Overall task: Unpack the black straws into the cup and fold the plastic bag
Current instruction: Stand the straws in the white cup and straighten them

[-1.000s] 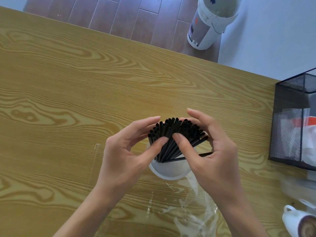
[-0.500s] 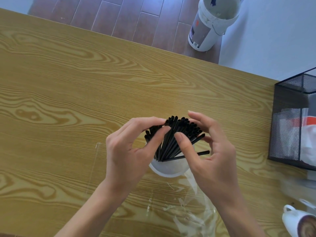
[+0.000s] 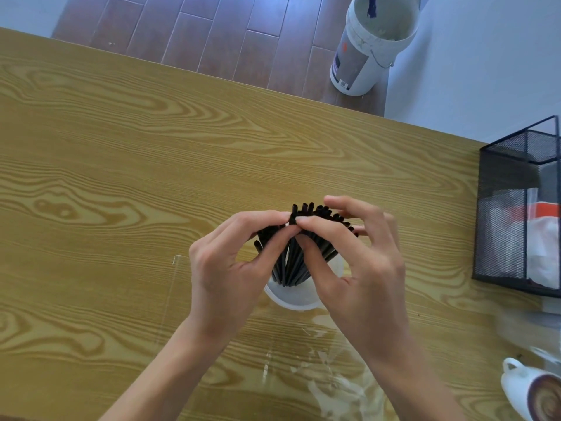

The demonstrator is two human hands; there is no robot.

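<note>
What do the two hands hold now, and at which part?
Both the left hand and right hand pinch the black straws near their top ends.

A yellow wood-grain table (image 3: 121,165) carries a white plastic cup (image 3: 291,297) near its front edge, a crumpled clear plastic bag (image 3: 331,384), a black wire-mesh basket (image 3: 510,214) and a white ceramic mug (image 3: 528,390) at the right edge.

My straws (image 3: 299,256) are black, standing in a white cup (image 3: 293,297). The table (image 3: 121,165) is yellow-brown with swirling wood grain. I see a black mesh basket (image 3: 504,214), a white bucket (image 3: 368,53) and reddish-brown floor tiles (image 3: 212,31).
</note>
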